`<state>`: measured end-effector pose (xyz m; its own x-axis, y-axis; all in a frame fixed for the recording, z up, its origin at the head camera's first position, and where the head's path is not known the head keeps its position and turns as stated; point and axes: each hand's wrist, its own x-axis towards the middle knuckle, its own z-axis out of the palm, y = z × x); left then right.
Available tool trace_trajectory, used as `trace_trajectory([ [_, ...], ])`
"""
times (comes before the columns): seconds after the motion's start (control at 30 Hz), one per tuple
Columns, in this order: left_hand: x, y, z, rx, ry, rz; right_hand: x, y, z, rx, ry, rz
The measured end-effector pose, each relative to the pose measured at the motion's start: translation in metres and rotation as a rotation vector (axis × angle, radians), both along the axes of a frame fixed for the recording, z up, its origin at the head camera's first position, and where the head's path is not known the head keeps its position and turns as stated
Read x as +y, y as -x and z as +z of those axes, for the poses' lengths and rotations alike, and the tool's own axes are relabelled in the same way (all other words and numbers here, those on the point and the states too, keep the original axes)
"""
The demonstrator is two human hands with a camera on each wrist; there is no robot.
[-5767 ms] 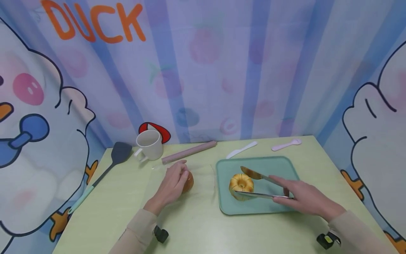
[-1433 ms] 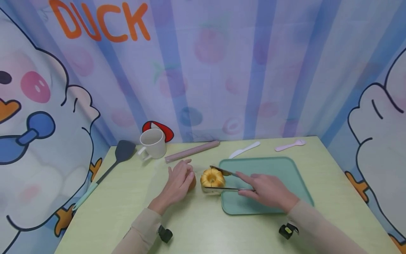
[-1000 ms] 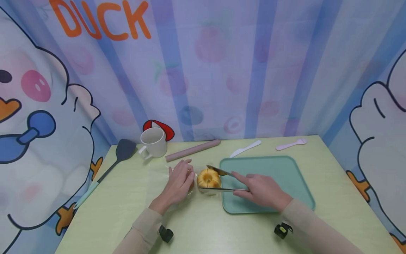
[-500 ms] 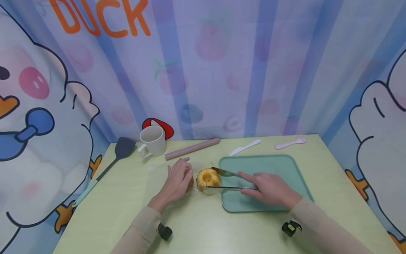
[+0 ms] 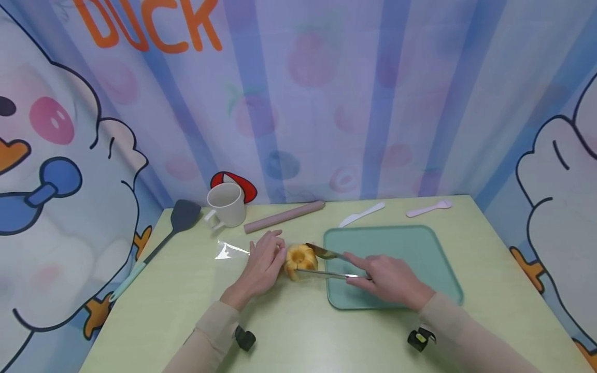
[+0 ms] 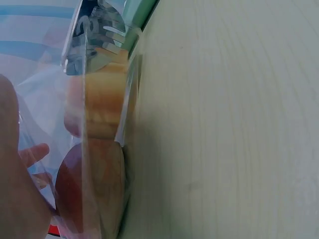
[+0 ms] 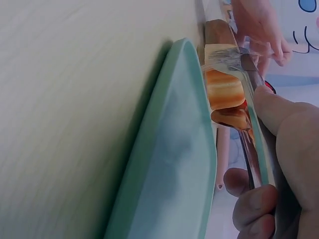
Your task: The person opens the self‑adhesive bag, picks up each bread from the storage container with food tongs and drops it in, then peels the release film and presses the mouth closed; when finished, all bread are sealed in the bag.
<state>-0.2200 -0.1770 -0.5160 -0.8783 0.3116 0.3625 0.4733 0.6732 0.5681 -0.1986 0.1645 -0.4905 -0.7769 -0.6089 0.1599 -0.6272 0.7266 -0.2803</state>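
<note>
A clear plastic bag [image 5: 228,252] lies on the table under my left hand [image 5: 263,264], whose fingers hold the film up at the mouth. Inside the bag sits a brown bun [image 6: 112,189], mostly hidden by that hand in the head view. My right hand [image 5: 389,277] grips metal tongs [image 5: 333,275], one arm fork-shaped and the other broad. Between the tong arms is a yellow pumpkin-shaped bread [image 5: 300,259], right beside the left fingers. In the left wrist view this bread shows behind the film, close against the bun.
A green tray [image 5: 387,243] stands below the right hand. Along the back are a white mug [image 5: 226,204], a mauve rod [image 5: 284,216], a white plastic knife [image 5: 361,214] and a pink spoon [image 5: 429,209]. A dark spatula [image 5: 185,215] lies at the left edge.
The right hand has carried the yellow bread in the tongs leftward from the tray to the bag's mouth, up to the left hand. The left hand has barely moved.
</note>
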Motion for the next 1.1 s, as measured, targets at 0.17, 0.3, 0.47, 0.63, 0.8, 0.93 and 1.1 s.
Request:
trace_trajectory([
  [0.17, 0.002, -0.001, 0.001, -0.005, 0.011, 0.012, 0.0, -0.002, -0.002, -0.004, 0.011, 0.009],
  [0.3, 0.004, -0.001, 0.002, -0.02, -0.004, 0.009, 0.002, -0.003, 0.0, -0.007, 0.006, 0.0],
  [0.47, 0.007, -0.001, 0.003, -0.026, -0.02, 0.004, 0.01, -0.002, 0.001, 0.012, 0.009, -0.018],
  [0.63, 0.009, -0.001, 0.003, -0.031, -0.031, 0.008, 0.027, -0.005, 0.005, -0.022, 0.024, -0.065],
  [0.8, 0.01, 0.0, 0.003, -0.03, -0.028, 0.008, 0.054, -0.01, 0.008, -0.033, 0.06, -0.151],
  [0.93, 0.011, 0.0, 0.001, -0.029, -0.032, 0.011, 0.08, -0.014, 0.011, -0.05, 0.078, -0.241],
  [1.1, 0.011, -0.001, 0.0, -0.04, -0.058, 0.022, 0.116, -0.017, 0.012, -0.079, 0.082, -0.365],
])
